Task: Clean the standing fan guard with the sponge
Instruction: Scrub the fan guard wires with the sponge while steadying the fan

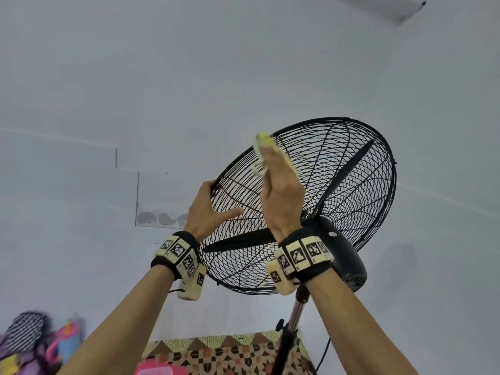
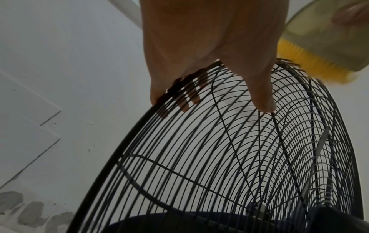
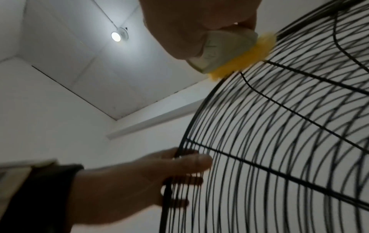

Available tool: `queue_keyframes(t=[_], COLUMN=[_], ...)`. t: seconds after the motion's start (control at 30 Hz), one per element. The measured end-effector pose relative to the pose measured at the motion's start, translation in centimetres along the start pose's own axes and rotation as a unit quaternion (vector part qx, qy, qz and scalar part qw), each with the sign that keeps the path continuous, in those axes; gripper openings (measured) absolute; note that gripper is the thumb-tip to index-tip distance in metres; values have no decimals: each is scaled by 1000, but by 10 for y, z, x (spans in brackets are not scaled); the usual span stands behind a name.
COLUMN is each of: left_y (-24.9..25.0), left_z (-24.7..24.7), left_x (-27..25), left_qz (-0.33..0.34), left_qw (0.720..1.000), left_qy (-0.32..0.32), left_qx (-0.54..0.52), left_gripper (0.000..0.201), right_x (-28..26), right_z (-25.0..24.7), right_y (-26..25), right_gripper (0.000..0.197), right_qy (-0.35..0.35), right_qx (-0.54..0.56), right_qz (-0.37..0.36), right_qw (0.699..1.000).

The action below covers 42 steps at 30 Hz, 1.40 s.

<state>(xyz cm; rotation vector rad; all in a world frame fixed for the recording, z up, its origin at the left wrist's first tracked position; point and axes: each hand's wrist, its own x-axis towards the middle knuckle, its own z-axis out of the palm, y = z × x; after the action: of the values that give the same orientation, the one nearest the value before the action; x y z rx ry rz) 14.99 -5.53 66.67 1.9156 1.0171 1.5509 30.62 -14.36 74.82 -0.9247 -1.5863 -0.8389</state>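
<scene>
The right hand [image 1: 281,193] grips the sponge [image 1: 266,143] against the fan guard [image 1: 338,185] upper-left rim; the left hand [image 1: 208,209] clasps the rim just below.

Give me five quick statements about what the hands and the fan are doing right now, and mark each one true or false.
1. The left hand grips the rim of the fan guard. True; its fingers curl round the rim and show through the wires in the left wrist view.
2. The right hand is empty. False; it holds a cleaning tool with a pale body and yellow bristle-like edge.
3. The yellow edge touches the guard near its upper rim. True.
4. The guard has been taken off and lies on the floor. False; it sits on the fan, above the stand pole.
5. The fan blades are white. False; they look dark behind the wires.
</scene>
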Motion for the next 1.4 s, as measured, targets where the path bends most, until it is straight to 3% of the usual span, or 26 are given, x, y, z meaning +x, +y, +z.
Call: queue_keyframes(t=[0.07, 0.17, 0.23, 0.3, 0.37, 0.4, 0.47, 0.53, 0.57, 0.6, 0.7, 0.77, 0.83, 1.0, 1.03, 1.1, 1.17, 1.23, 1.3, 1.4], left_y=[1, 2, 3, 5, 3, 5, 4, 8, 8, 6, 4, 5, 4, 0, 0, -1, -2, -4, -4, -4], left_z=[0, -2, -3, -4, -2, -1, 0, 1, 0, -1, -4, -2, 1, -1, -2, -2, -1, 1, 1, 0], left_x=[-1, -1, -2, -3, -2, -3, -4, -9, -10, -9, -6, -4, -3, 0, 0, 0, 0, 1, 3, 3], left_qz=[-5, 0, 5, 1, 1, 2, -13, -32, -28, -23, -3, 4, 11, -18, -16, -4, 0, -1, -4, -4], left_qw=[1000, 1000, 1000, 1000, 1000, 1000, 1000, 998, 998, 998, 1000, 1000, 1000, 1000, 1000, 1000, 1000, 1000, 1000, 1000], left_qy=[-3, -17, -21, -16, -10, -7, -9, -30, -35, -35, -15, -11, -6, -16, -19, -18, -14, -7, -6, -13], left_qx=[0, 4, -3, -3, -3, 0, -15, -44, -49, -50, -18, -6, 1, -16, -18, -8, 2, 4, 7, 8], left_gripper=[98, 73, 82, 104, 106, 104, 92, 58, 53, 62, 101, 103, 103, 88, 91, 102, 101, 98, 99, 89], right_x=[-11, -35, -31, -18, -6, -5, -15, -35, -41, -41, -26, -14, -18, -74, -72, -58, -38, -31, -42, -72], right_z=[6, 10, 5, 1, -1, 0, 8, 15, 15, 13, 2, -7, -6, 5, 2, -6, -16, -21, -18, -12], right_y=[-2, -20, -24, -17, -6, -4, -13, -28, -32, -34, -19, -3, 5, -10, -10, -4, 10, 18, 11, -6], right_gripper=[57, 54, 48, 49, 49, 50, 57, 53, 49, 49, 52, 51, 47, 36, 34, 34, 34, 37, 38, 33], right_qy=[-60, -185, -149, -46, 25, 20, -57, -154, -172, -157, -7, 81, 85, -95, -91, -15, 89, 120, 59, -85], right_qx=[-8, 20, 57, 78, 42, 13, -24, 5, 26, 51, 78, 32, 12, 37, 50, 83, 77, 62, 70, 100], right_qz=[-75, -160, -133, -55, 14, 20, -52, -134, -146, -138, -38, 39, 62, -104, -105, -56, 12, 64, 44, -46], right_qw=[995, 969, 978, 994, 999, 1000, 997, 979, 974, 977, 996, 995, 994, 989, 989, 995, 993, 989, 995, 990])
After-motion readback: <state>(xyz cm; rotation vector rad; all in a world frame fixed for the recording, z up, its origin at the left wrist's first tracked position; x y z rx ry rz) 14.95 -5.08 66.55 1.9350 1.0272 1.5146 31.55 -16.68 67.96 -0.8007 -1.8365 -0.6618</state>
